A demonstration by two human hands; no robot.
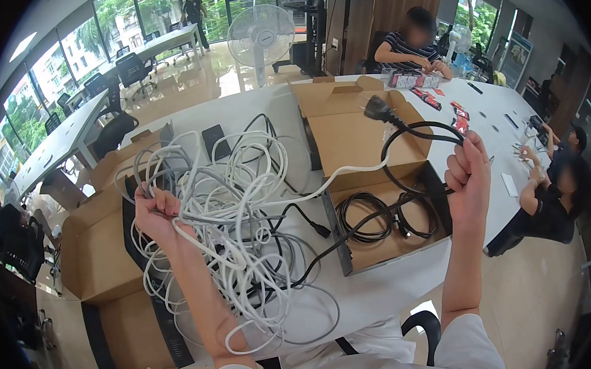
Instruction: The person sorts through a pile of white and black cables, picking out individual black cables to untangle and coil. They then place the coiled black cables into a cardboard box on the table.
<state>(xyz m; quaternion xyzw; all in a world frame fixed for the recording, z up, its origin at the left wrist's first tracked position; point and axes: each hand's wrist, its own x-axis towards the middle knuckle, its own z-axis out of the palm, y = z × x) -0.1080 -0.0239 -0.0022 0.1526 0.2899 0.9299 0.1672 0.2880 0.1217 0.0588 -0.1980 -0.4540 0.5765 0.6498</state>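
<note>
Both your hands are shut on cords.
Your right hand (pixel 468 176) grips the black cord (pixel 386 164) in a fist, with its plug (pixel 377 109) up over the box (pixel 383 260). The cord loops and runs down to the big pile (pixel 240 222) on the table (pixel 359 307). Your left hand (pixel 157 211) pinches grey cords at the side of the pile. The black cord looks light but a bit stiff, so it may spring into loops. The white ones look bendy and snag easily. Hold the black one near its plug, and don't yank.
</note>
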